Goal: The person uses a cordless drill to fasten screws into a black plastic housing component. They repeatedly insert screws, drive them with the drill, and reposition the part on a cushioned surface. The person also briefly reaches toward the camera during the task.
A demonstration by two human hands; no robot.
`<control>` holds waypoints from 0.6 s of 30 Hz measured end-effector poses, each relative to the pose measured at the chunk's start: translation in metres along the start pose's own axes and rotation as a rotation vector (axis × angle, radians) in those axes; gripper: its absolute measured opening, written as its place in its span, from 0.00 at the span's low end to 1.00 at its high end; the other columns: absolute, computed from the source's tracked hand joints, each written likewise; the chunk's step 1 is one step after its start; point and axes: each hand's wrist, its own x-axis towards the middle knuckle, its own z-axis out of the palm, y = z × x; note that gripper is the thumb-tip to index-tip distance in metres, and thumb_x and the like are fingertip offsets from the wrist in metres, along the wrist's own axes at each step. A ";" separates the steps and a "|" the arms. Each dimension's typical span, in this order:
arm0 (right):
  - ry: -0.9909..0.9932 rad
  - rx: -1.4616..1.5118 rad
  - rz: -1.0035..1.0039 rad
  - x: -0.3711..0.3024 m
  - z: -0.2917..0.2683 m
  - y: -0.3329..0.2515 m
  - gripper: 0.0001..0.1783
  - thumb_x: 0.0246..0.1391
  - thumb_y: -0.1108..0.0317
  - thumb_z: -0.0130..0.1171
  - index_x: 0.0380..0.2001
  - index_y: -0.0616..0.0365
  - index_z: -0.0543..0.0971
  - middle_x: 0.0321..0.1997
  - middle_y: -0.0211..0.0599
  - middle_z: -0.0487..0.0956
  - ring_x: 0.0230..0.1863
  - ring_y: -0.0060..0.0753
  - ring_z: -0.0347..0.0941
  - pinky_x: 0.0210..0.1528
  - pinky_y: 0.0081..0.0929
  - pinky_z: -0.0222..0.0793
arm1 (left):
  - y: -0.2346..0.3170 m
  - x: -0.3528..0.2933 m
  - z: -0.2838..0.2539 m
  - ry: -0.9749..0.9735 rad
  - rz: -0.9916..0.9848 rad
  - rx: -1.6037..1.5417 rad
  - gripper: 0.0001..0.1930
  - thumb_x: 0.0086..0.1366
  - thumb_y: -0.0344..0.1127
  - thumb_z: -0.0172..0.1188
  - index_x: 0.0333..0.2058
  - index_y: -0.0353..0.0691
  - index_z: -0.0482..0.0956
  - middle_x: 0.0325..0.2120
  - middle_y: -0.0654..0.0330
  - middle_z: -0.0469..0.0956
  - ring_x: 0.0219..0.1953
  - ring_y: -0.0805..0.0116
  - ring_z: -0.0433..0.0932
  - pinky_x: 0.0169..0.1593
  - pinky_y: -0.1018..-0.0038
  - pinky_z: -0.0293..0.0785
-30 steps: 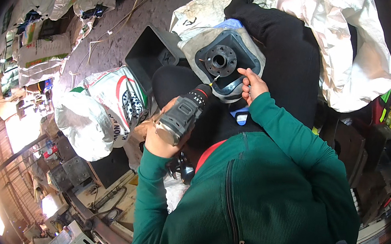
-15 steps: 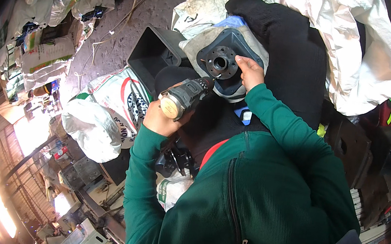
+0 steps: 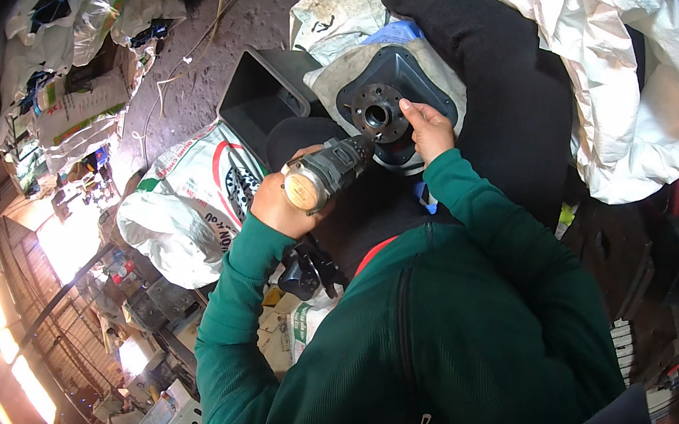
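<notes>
My left hand (image 3: 276, 208) is wrapped round a grey cordless drill (image 3: 337, 165). Its chuck points up and right, with the tip at the lower edge of a round dark metal flange (image 3: 365, 105). That flange has a raised centre hole and small holes around it. It lies against a dark moulded part (image 3: 404, 67) with a wavy rim, set on a pale cloth over my lap. With thumb and fingers, my right hand (image 3: 431, 134) pinches the flange's right edge. Whether the bit touches a screw is too small to tell.
A black open-ended box (image 3: 266, 88) stands left of my lap, above a printed white sack (image 3: 192, 168). More wrapped bundles (image 3: 83, 19) lie at the upper left, near a cable (image 3: 211, 18). At the upper right hangs white sheeting (image 3: 648, 114), with dark blocks (image 3: 614, 254) below.
The whole view has shifted slightly. The drill stays at the flange's lower edge, and my right hand keeps its pinch on the right edge. The flange looks slightly turned or tilted.
</notes>
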 end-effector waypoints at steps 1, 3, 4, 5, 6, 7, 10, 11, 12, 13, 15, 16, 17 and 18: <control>-0.003 0.017 0.005 -0.001 0.001 -0.001 0.19 0.55 0.51 0.61 0.38 0.57 0.79 0.13 0.13 0.57 0.12 0.08 0.46 0.14 0.16 0.39 | -0.002 0.001 0.002 -0.001 -0.027 -0.074 0.28 0.42 0.29 0.67 0.46 0.34 0.73 0.37 0.48 0.79 0.39 0.52 0.79 0.44 0.67 0.74; -0.010 0.037 0.017 -0.003 0.003 -0.002 0.20 0.56 0.51 0.61 0.39 0.57 0.79 0.14 0.13 0.58 0.13 0.09 0.47 0.15 0.16 0.39 | -0.005 0.002 0.006 0.042 0.028 0.035 0.22 0.46 0.37 0.67 0.42 0.39 0.76 0.29 0.52 0.80 0.34 0.52 0.80 0.38 0.66 0.77; -0.006 0.040 0.011 -0.004 0.004 -0.003 0.20 0.56 0.51 0.60 0.40 0.58 0.79 0.14 0.13 0.58 0.13 0.09 0.47 0.15 0.16 0.39 | -0.007 0.002 0.007 0.031 -0.003 0.095 0.19 0.48 0.41 0.68 0.39 0.42 0.78 0.25 0.53 0.80 0.31 0.52 0.81 0.35 0.66 0.78; -0.001 0.042 0.006 -0.004 0.005 -0.002 0.20 0.56 0.51 0.60 0.40 0.58 0.79 0.14 0.13 0.58 0.13 0.09 0.47 0.15 0.16 0.40 | -0.008 0.002 0.009 0.071 0.052 0.041 0.19 0.48 0.41 0.68 0.39 0.41 0.78 0.24 0.53 0.80 0.31 0.52 0.81 0.35 0.66 0.78; 0.009 0.043 -0.006 -0.004 0.006 0.000 0.20 0.57 0.51 0.60 0.41 0.58 0.80 0.14 0.13 0.58 0.13 0.09 0.47 0.15 0.16 0.40 | -0.009 0.001 0.011 0.081 0.050 0.062 0.20 0.48 0.41 0.68 0.39 0.41 0.78 0.25 0.53 0.80 0.30 0.52 0.81 0.34 0.66 0.78; 0.014 0.030 -0.017 -0.003 0.006 0.002 0.20 0.57 0.52 0.60 0.41 0.59 0.80 0.18 0.17 0.62 0.17 0.11 0.51 0.20 0.17 0.44 | -0.010 0.001 0.013 0.096 0.051 0.086 0.20 0.48 0.41 0.68 0.40 0.41 0.77 0.25 0.54 0.80 0.30 0.52 0.81 0.34 0.66 0.78; 0.009 -0.022 -0.061 0.002 0.004 0.010 0.22 0.57 0.53 0.59 0.42 0.63 0.80 0.32 0.31 0.78 0.34 0.20 0.69 0.40 0.20 0.62 | -0.017 0.003 0.019 0.058 0.019 -0.007 0.23 0.48 0.34 0.66 0.45 0.40 0.76 0.35 0.53 0.80 0.38 0.55 0.80 0.43 0.68 0.75; 0.036 -0.130 -0.106 0.004 0.002 0.013 0.23 0.57 0.53 0.59 0.42 0.64 0.80 0.36 0.36 0.82 0.38 0.23 0.74 0.45 0.21 0.67 | -0.021 0.005 0.022 0.038 0.002 -0.066 0.24 0.48 0.30 0.65 0.47 0.39 0.75 0.39 0.52 0.79 0.41 0.56 0.79 0.47 0.69 0.74; 0.049 -0.218 -0.173 0.006 0.000 0.016 0.23 0.57 0.53 0.59 0.43 0.64 0.80 0.36 0.37 0.82 0.38 0.25 0.75 0.45 0.22 0.67 | -0.024 0.007 0.024 0.034 0.035 -0.059 0.23 0.49 0.30 0.65 0.47 0.39 0.75 0.39 0.53 0.79 0.42 0.56 0.79 0.47 0.69 0.74; 0.058 -0.306 -0.246 0.008 -0.002 0.018 0.23 0.57 0.53 0.58 0.43 0.64 0.80 0.36 0.39 0.82 0.39 0.27 0.75 0.46 0.23 0.67 | -0.027 0.009 0.027 0.037 0.068 -0.051 0.22 0.50 0.30 0.65 0.47 0.39 0.76 0.40 0.53 0.80 0.42 0.57 0.79 0.48 0.69 0.74; 0.053 -0.378 -0.398 0.009 -0.008 0.020 0.20 0.59 0.56 0.57 0.42 0.64 0.80 0.35 0.34 0.81 0.38 0.23 0.73 0.44 0.21 0.67 | -0.032 0.007 0.033 0.039 0.053 -0.077 0.19 0.53 0.33 0.65 0.45 0.40 0.78 0.41 0.55 0.80 0.44 0.58 0.79 0.49 0.68 0.74; 0.017 -0.421 -0.493 0.012 -0.008 0.019 0.19 0.60 0.57 0.57 0.42 0.64 0.80 0.34 0.31 0.80 0.37 0.21 0.72 0.43 0.20 0.67 | -0.034 0.002 0.035 0.018 0.042 -0.006 0.19 0.53 0.38 0.65 0.45 0.41 0.78 0.39 0.55 0.81 0.43 0.58 0.79 0.48 0.68 0.75; -0.016 -0.413 -0.549 0.011 -0.011 0.019 0.18 0.60 0.58 0.56 0.42 0.64 0.80 0.37 0.34 0.81 0.40 0.22 0.73 0.46 0.21 0.67 | -0.033 -0.004 0.041 0.137 0.057 0.001 0.21 0.52 0.47 0.65 0.44 0.44 0.77 0.34 0.52 0.81 0.36 0.53 0.81 0.42 0.65 0.78; -0.015 -0.410 -0.557 0.014 -0.008 0.018 0.22 0.58 0.54 0.58 0.42 0.65 0.79 0.38 0.41 0.82 0.40 0.29 0.75 0.47 0.25 0.68 | -0.031 -0.014 0.047 0.210 -0.020 -0.086 0.21 0.52 0.47 0.65 0.42 0.44 0.78 0.33 0.52 0.81 0.36 0.52 0.81 0.41 0.64 0.78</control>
